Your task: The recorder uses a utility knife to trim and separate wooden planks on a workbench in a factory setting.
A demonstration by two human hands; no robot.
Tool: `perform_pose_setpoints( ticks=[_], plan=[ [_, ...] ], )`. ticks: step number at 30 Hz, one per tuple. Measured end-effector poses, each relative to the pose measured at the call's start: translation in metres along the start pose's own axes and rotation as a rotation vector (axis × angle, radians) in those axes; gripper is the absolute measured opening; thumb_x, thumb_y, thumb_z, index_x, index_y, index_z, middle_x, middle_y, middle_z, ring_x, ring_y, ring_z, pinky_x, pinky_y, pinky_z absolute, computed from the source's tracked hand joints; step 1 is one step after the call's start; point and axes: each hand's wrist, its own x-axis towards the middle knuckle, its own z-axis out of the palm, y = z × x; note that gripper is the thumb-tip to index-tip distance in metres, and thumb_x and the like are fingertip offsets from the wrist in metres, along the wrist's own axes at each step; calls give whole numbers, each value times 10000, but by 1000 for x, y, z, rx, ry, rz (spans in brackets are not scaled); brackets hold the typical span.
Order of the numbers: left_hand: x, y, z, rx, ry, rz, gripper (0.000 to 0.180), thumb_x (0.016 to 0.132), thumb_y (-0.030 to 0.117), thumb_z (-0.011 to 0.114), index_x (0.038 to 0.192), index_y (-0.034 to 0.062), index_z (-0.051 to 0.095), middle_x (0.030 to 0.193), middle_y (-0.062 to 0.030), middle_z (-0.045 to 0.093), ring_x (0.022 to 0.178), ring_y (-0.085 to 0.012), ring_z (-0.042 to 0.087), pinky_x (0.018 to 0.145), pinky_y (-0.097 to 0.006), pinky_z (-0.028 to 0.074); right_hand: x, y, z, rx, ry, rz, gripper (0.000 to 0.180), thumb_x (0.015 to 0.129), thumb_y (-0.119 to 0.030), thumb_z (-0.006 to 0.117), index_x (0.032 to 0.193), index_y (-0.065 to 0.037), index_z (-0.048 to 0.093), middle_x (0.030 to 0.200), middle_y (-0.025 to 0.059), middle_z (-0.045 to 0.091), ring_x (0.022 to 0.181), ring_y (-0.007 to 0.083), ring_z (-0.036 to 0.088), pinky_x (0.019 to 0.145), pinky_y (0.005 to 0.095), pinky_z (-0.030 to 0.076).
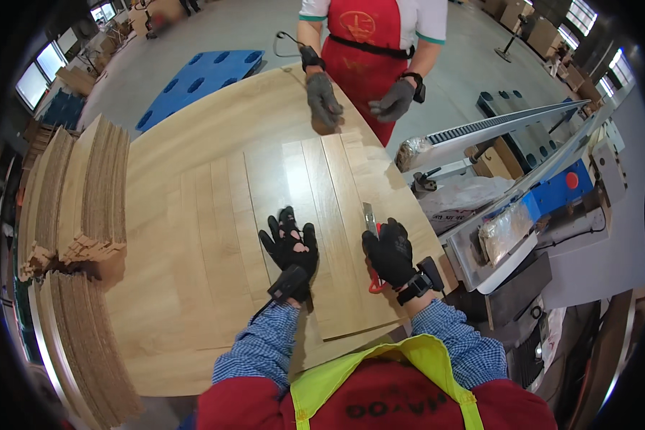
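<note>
My left hand (292, 247), in a torn black glove, lies flat with fingers spread on the light wood-grain planks (333, 247). In my black-gloved right hand (390, 252) is a red-handled utility knife (376, 283), its metal blade end pointing away from me. The knife is over the right part of the planks; whether it touches them I cannot tell. Several planks lie side by side on a large wood-grain panel (150, 265), and one reflects a bright light.
A co-worker in a red apron (358, 61) stands across the panel, grey-gloved hands over its far edge. Stacks of boards (93, 193) rise on the left. A blue pallet (201, 79) lies on the floor behind. Right of the panel stands a machine with a blue box (559, 192).
</note>
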Motion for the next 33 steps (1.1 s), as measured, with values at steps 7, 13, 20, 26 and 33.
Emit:
perform_pose_setpoints(
  ticks=[7, 13, 20, 26, 33],
  plan=[
    [-9, -15, 6, -36, -56, 31, 615, 973, 384, 411, 1504, 103, 276, 1541, -32, 331, 1439, -261, 240, 1178, -476, 36, 2, -49, -11, -8, -333, 294, 439, 857, -423, 538, 865, 1, 650, 1146, 264, 566, 1126, 423, 481, 912, 486, 428],
    [-39, -33, 21, -39, 20, 156, 613, 955, 339, 461, 1492, 88, 303, 1523, -71, 360, 1426, -263, 269, 1172, -452, 99, -16, -63, -35, 28, -427, 307, 393, 837, -396, 541, 835, -24, 668, 1064, 250, 615, 1069, 407, 535, 870, 495, 450],
    [-20, -59, 36, -38, 155, 261, 594, 955, 416, 495, 1454, 109, 396, 1449, -93, 463, 1309, -300, 402, 1116, -434, 217, -7, -33, -89, 48, -154, -24, 425, 949, -390, 509, 760, -13, 562, 646, 191, 568, 611, 364, 556, 600, 462, 417],
    [35, -63, 11, -434, -137, 274, 688, 908, 298, 649, 1441, -10, 342, 1369, -254, 459, 1223, -327, 490, 1051, -391, 385, -143, -29, -154, 553, 32, 586, 442, 946, -414, 538, 811, 0, 612, 604, 66, 558, 574, 148, 513, 583, 340, 439],
    [191, -100, 40, -480, -494, 538, 739, 812, 266, 782, 1369, -51, 413, 1158, -105, 506, 1048, -230, 494, 924, -313, 426, -256, -113, -87, 688, -123, 748, 285, 924, -353, 602, 896, -72, 564, 663, 31, 542, 573, 119, 516, 532, 310, 436]
  ],
)
